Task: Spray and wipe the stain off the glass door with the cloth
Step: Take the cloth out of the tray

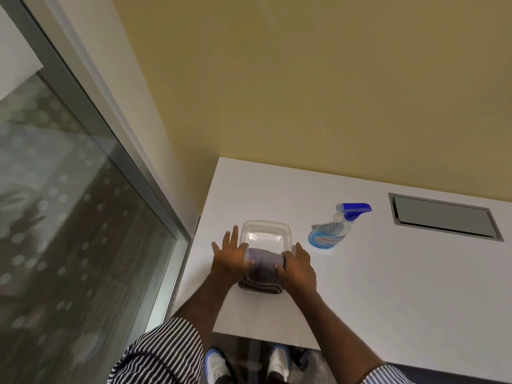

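Observation:
A folded grey cloth (263, 268) lies in a clear plastic container (266, 231) on the white table (388, 295). My left hand (230, 259) rests against the container's left side with straight, spread fingers and its thumb on the cloth. My right hand (297, 268) lies against the right side, fingers straight, thumb touching the cloth. A spray bottle (331, 234) of blue liquid with a blue trigger head stands on the table to the right of the container, untouched. The glass door (69, 217) with its grey metal frame is at the left; I cannot make out a stain on it.
A recessed grey panel (443, 217) is set into the table at the back right. A yellow wall (304, 92) runs behind the table. The table's left edge is close to the door frame. My shoes (219, 364) stand on dark carpet below the front edge.

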`<action>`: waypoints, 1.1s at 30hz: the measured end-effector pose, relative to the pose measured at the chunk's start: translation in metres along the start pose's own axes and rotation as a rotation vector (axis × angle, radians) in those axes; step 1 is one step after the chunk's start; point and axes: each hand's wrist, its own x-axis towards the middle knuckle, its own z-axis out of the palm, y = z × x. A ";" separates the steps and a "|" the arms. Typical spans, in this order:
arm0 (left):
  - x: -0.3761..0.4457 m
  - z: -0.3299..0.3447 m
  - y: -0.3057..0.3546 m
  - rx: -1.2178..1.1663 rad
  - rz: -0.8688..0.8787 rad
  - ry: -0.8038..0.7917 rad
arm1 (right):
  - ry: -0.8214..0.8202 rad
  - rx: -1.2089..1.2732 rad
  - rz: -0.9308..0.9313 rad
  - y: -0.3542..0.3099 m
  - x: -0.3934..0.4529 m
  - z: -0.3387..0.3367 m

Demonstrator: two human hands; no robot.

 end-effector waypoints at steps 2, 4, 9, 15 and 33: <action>0.005 0.001 -0.001 0.027 0.004 0.023 | -0.002 0.021 -0.003 -0.001 0.000 0.000; 0.009 0.000 -0.001 0.033 0.004 0.009 | 0.009 0.020 -0.018 -0.001 0.000 0.001; 0.011 -0.001 0.001 0.003 -0.023 0.003 | 0.083 -0.041 -0.058 0.003 0.012 0.011; 0.011 -0.001 0.004 -0.115 -0.026 0.072 | 0.232 -0.104 -0.084 0.004 0.021 0.023; 0.007 -0.005 -0.002 -0.290 0.123 0.263 | 0.314 0.036 -0.089 -0.001 0.007 0.013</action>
